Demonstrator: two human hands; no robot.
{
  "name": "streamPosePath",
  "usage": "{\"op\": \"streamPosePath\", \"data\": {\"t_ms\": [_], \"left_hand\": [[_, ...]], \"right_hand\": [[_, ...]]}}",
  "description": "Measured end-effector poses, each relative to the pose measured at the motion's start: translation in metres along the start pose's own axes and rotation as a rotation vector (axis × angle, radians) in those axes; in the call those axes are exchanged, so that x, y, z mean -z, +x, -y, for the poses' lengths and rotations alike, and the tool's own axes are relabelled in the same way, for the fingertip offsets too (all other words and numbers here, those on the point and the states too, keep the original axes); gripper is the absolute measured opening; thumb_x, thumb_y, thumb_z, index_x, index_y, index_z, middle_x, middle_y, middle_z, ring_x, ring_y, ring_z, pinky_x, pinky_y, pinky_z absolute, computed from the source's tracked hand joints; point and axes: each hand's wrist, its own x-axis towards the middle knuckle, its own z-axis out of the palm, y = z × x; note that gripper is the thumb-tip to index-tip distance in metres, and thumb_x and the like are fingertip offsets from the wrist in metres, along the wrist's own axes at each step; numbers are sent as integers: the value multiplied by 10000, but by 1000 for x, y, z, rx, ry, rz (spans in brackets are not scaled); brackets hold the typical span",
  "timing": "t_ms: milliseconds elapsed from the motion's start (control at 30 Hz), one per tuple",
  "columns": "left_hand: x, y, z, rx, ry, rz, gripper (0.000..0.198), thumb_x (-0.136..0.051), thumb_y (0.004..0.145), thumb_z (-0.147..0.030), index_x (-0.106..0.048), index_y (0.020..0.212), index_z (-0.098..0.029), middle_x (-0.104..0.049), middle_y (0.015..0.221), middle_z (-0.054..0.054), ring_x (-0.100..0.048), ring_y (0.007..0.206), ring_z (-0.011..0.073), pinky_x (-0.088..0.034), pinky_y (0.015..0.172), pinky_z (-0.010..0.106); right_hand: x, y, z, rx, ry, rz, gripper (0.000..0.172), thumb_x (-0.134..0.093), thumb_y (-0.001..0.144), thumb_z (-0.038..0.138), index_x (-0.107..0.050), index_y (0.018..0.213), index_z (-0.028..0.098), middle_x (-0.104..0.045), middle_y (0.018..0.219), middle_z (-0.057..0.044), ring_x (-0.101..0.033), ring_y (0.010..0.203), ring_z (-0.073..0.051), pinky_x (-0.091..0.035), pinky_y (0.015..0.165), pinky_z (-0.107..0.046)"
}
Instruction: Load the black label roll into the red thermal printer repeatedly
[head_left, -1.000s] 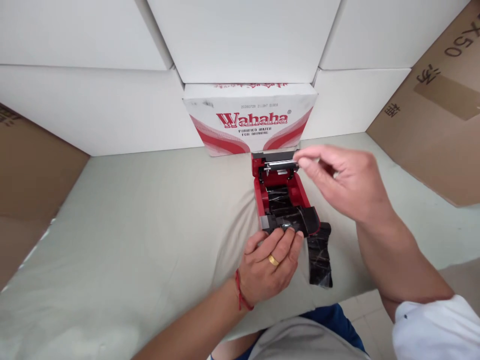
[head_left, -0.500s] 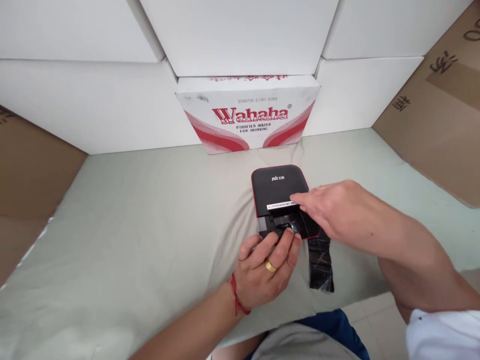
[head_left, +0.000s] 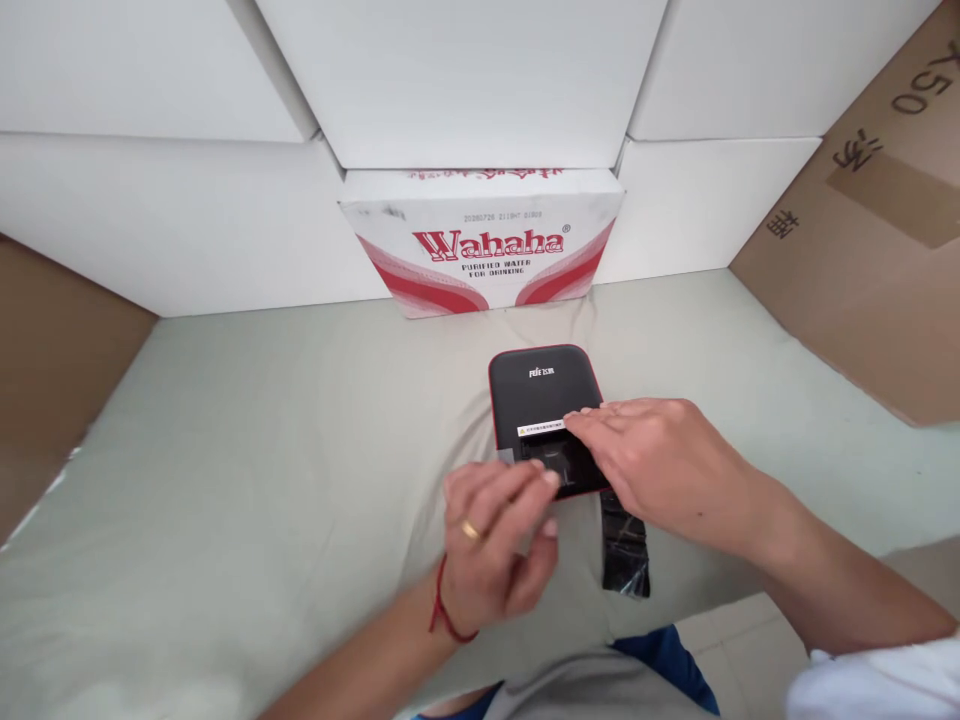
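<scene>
A small black printer with a red rim (head_left: 541, 395) lies on the pale cloth-covered table (head_left: 262, 450), its lid down. My right hand (head_left: 660, 465) lies flat over its front right part, fingers stretched out along the white warning label. My left hand (head_left: 491, 545), with a gold ring and a red wrist cord, hovers just in front of the printer; its fingers are curled loosely and blurred by motion, with nothing visible in them. A strip of black glossy film (head_left: 624, 545) trails from the printer's front toward the table edge.
A white and red Wahaha water carton (head_left: 480, 240) stands right behind the printer. White boxes (head_left: 187, 200) are stacked along the back. Brown cardboard (head_left: 862, 240) leans at the right and more at the left (head_left: 45, 380). The table's front edge runs near my lap.
The printer's lid, open and showing its red inside a second ago, is now shut. My right hand came down onto it. My left hand has lifted off the front and pulled back.
</scene>
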Motion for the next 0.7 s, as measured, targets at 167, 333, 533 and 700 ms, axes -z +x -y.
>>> {"op": "streamPosePath", "data": {"t_ms": [167,333,533,700], "left_hand": [[-3,4,31,641,-576,-38,702,-742,954,-374,-491,1608,-410,-479,1682,31,-432,1584,305,-377,1302,495],[-15,12,50,794,-1023,67,921,-831,839,-469,-395,1651,-482,-323,1826,-40,-270,1709,349,-282,1393,577],[-20,13,58,836,-1096,128,1086,-860,826,-561,-234,1712,-520,-278,1850,-24,-256,1726,360,-267,1403,629],[-20,10,63,785,-1078,169,1099,-866,867,-536,-181,1726,-524,-184,1883,-16,-161,1757,335,-244,1415,606]], "right_hand": [[-23,-23,0,77,192,-347,407,-495,1032,17,-707,1359,134,-843,1285,-111,-798,1227,-227,-625,1146,-434],[-42,-45,9,239,381,-387,472,-492,1000,-4,-709,1395,138,-838,1301,-110,-730,1352,-207,-561,1231,-447],[-52,-49,8,236,421,-402,465,-499,993,16,-716,1388,131,-842,1283,-125,-749,1320,-211,-581,1206,-445],[-43,-41,4,273,445,-384,465,-505,951,-3,-723,1339,131,-858,1216,-115,-784,1247,-217,-608,1178,-450]]}}
